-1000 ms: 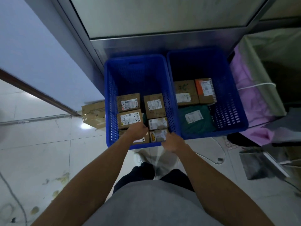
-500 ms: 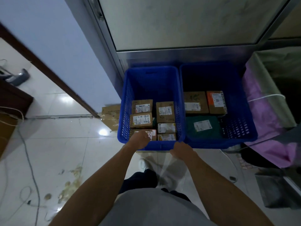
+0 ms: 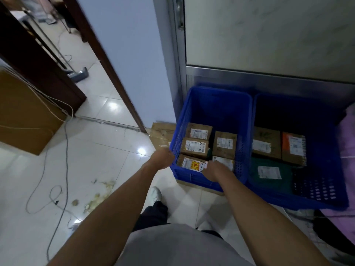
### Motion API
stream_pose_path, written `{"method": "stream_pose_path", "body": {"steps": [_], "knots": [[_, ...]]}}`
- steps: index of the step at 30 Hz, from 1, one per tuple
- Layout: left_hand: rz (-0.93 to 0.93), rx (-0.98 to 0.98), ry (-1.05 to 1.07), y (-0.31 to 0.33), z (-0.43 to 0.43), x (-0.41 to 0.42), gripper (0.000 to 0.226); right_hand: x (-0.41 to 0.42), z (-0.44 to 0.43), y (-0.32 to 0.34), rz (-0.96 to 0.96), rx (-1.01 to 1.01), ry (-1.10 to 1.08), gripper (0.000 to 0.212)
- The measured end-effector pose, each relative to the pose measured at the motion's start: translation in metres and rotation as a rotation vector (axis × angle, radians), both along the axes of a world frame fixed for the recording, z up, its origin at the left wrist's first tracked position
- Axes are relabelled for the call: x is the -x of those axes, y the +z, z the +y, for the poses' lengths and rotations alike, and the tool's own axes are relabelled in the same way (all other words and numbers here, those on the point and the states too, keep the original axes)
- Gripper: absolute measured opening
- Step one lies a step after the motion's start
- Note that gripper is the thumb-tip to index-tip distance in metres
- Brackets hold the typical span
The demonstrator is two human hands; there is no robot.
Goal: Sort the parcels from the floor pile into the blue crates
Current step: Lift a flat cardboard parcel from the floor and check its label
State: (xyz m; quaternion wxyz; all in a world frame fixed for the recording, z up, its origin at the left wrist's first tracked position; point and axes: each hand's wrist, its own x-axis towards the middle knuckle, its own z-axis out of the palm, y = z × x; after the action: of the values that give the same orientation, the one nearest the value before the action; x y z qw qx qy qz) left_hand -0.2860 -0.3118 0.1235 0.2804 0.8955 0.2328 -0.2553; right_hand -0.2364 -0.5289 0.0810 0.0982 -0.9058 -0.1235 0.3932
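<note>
**Entry: sorting point, all places given from the left blue crate (image 3: 221, 104).**

**Step in hand (judged):** seating the yellow-labelled parcel (image 3: 194, 164) in the crate's near row. To do it well, keep the parcel flat and label-up. Push it square against its neighbours so the row stays tight. Lift the fingers straight out, clear of the mesh wall.

- **Far left:** large carton (image 3: 28, 112); loose cable (image 3: 66, 143) across the tiles.
- **Outside, against the left wall:** cardboard box (image 3: 162, 134) on the floor, probably yet to be sorted.
- **At the near-left corner:** left hand (image 3: 163, 158), back uppermost, fingers curled toward the rim. The fingers are hidden, so it cannot be told whether they hold the rim, the parcel or nothing.
- **Inside, near row:** the yellow-labelled parcel, flat between both hands, with other labelled parcels packed close behind it.
- **Inside, near right:** right hand (image 3: 215, 169), fingers bent down at that parcel's right edge. Whether it grips cannot be told.
- **Just beside, on the right:** right blue crate (image 3: 317, 189), holding an orange parcel (image 3: 293, 147), a green parcel (image 3: 269, 172) and a brown one.
</note>
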Motion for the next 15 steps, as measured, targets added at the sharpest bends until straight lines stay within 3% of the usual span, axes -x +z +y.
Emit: {"method": "stream_pose_path", "body": {"steps": [3,6,15], "knots": [[0.034,-0.028,0.029,-0.007,0.035,-0.002,0.022,-0.009,0.031,0.002,0.003,0.051,0.056,0.055],[0.051,-0.003,0.039,-0.02,0.069,-0.01,0.024,-0.017,0.066,-0.001,-0.03,0.059,0.093,0.045],[0.098,0.085,-0.021,-0.088,0.2,-0.082,0.023,-0.07,0.208,-0.035,-0.134,-0.058,-0.058,0.022]]}}
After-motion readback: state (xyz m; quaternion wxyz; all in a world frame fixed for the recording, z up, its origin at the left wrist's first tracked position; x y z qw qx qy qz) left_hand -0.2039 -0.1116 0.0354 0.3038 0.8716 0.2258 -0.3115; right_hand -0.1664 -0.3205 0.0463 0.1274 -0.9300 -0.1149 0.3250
